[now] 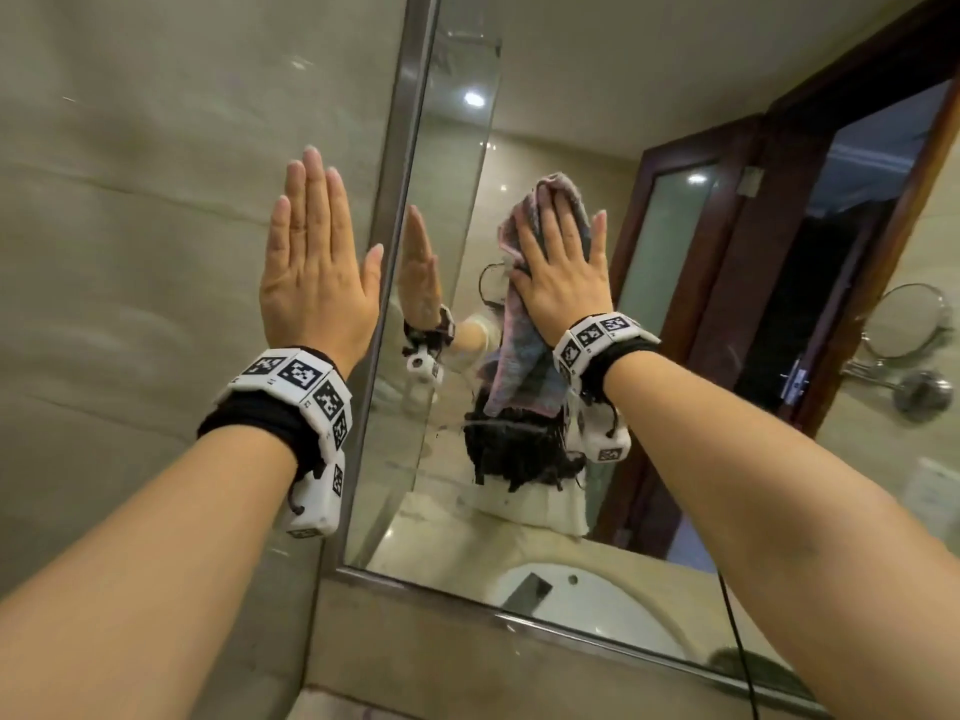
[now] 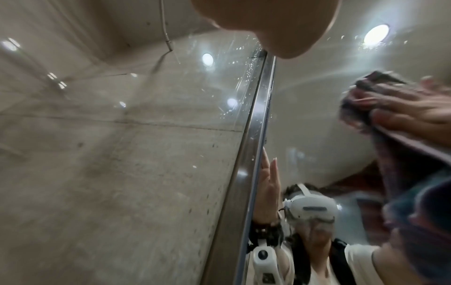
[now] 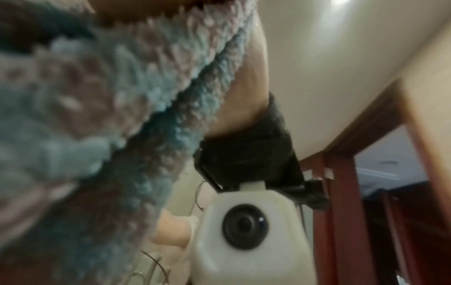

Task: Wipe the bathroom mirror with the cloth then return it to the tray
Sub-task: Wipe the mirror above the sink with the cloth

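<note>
The left hand lies flat and open on the tiled wall, at 9 o'clock from the mirror. The right hand, fingers straight, presses the cloth on the glass; the loose end hangs toward 6 o'clock. The wiping step is in hand. Next, I judge, the cloth must sweep the unwiped glass toward 3 o'clock. The tray is not in view.

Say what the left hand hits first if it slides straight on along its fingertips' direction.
Likely nothing: the left hand lies flat on the wall tile, fingers pointing up it, beside the mirror frame; only bare tile shows ahead.
</note>
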`<state>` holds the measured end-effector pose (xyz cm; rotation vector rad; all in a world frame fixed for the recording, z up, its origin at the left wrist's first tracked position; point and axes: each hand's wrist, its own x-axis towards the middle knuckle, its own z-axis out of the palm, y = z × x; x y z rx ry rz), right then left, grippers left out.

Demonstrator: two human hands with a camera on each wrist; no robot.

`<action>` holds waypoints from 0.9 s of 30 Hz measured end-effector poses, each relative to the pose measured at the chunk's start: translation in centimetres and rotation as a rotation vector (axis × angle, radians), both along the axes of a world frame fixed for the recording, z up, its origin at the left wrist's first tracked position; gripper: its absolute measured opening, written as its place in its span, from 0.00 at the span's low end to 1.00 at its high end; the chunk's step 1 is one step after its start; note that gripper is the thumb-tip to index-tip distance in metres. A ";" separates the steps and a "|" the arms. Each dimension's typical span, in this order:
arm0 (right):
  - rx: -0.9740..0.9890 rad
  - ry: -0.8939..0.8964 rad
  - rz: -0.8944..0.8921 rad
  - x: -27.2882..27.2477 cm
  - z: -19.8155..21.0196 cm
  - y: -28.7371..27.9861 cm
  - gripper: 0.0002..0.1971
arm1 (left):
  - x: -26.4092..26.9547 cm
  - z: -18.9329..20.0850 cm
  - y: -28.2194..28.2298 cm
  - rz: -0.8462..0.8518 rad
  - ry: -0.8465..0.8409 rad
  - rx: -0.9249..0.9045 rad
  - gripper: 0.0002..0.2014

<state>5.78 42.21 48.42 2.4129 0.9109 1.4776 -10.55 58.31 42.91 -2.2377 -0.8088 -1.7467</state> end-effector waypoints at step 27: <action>-0.252 0.044 0.168 -3.0 -12.3 9.6 0.30 | 0.4 -10.5 1.3 0.074 0.157 0.108 0.28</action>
